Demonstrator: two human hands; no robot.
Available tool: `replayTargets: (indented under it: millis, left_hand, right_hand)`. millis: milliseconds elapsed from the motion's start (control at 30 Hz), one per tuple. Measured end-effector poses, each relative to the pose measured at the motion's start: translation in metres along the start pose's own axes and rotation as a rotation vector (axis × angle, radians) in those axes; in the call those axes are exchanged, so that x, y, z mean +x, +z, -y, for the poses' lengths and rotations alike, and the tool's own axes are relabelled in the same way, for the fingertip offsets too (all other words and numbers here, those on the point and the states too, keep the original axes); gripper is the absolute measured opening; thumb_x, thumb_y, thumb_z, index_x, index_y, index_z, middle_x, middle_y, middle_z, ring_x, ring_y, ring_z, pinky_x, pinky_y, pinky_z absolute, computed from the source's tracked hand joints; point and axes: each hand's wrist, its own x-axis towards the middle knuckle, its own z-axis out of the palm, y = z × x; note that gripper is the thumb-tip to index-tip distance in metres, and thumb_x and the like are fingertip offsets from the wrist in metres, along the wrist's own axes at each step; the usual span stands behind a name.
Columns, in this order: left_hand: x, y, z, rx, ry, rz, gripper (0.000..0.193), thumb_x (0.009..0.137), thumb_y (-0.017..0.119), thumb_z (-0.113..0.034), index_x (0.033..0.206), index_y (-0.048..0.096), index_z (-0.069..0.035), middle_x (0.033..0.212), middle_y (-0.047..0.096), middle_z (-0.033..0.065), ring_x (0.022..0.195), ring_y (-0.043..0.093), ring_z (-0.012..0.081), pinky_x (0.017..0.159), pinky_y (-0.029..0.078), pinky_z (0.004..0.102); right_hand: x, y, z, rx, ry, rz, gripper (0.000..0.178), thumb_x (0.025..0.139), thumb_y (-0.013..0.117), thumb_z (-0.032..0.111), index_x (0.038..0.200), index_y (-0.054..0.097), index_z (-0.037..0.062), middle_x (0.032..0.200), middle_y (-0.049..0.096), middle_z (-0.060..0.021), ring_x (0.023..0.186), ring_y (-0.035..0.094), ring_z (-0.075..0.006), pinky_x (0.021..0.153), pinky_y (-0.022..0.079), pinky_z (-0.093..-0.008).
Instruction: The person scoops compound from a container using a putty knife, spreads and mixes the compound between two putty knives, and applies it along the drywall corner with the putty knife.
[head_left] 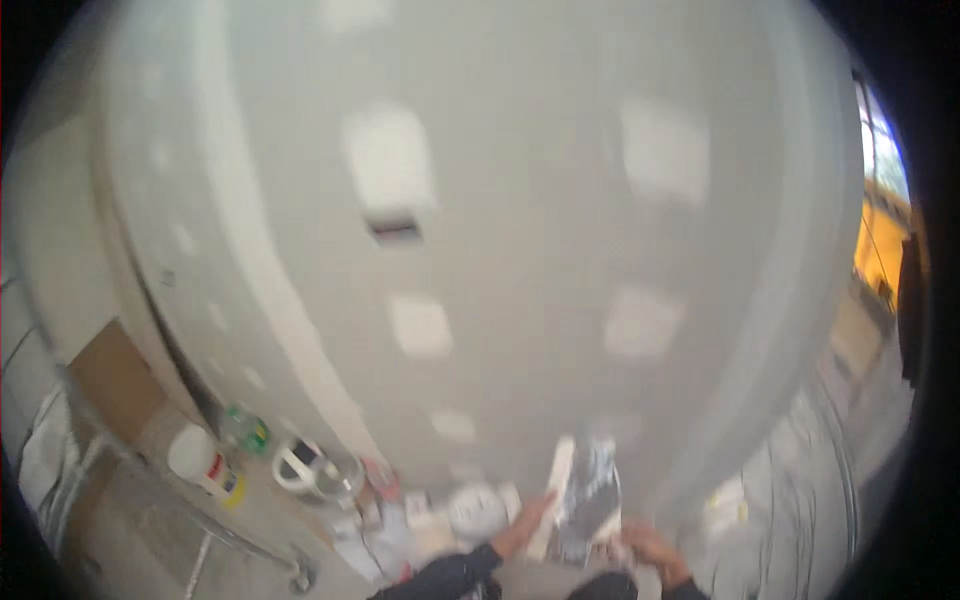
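Note:
A long, shiny metal pan [597, 497] with a whitish left side [562, 472] is held low in front of me, before the grey wall. The picture is blurred, so what lies in the pan cannot be told. My left hand [524, 524] grips its left side, fingers closed round the edge. At its lower right edge, my right hand [648, 547] is closed on it too, fingertips partly smeared. Pale filler patches [643, 322] in rows and long pale seams cover the wall [510, 230]. A dark rectangular opening [394, 229] sits below one upper patch.
At the wall's foot on the left stand a white bucket [197, 458], a green bottle [245, 430] and a white-and-black container [298, 466]. A metal tube frame [235, 535] crosses the lower left. Pale sheeting [790, 520] lies right. A brown board [117, 372] leans left.

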Motion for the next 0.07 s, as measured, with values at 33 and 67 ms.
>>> replayTargets:
  millis: [33,67]
  left_hand:
    - [0.016,-0.029,0.010,0.052,0.104,0.062,0.071,0.104,0.044,-0.051,0.153,0.034,-0.001,0.163,0.023,0.0101,0.148,0.023,0.0231,0.120,0.021,0.0382]
    - [0.004,-0.025,-0.041,0.001,0.075,0.046,0.071,0.104,0.046,-0.050,0.153,0.033,-0.001,0.164,0.022,0.0099,0.149,0.022,0.0233,0.120,0.020,0.0371]
  right_hand:
    - [0.002,0.016,0.031,0.163,0.020,0.077,0.038,0.095,0.065,0.007,0.131,0.060,-0.0044,0.116,0.069,-0.0149,0.108,0.065,-0.0226,0.097,0.050,-0.0353]
    - [0.006,0.021,0.089,0.129,-0.051,0.114,0.038,0.095,0.065,0.007,0.131,0.060,-0.0044,0.116,0.069,-0.0149,0.108,0.065,-0.0226,0.097,0.050,-0.0353]
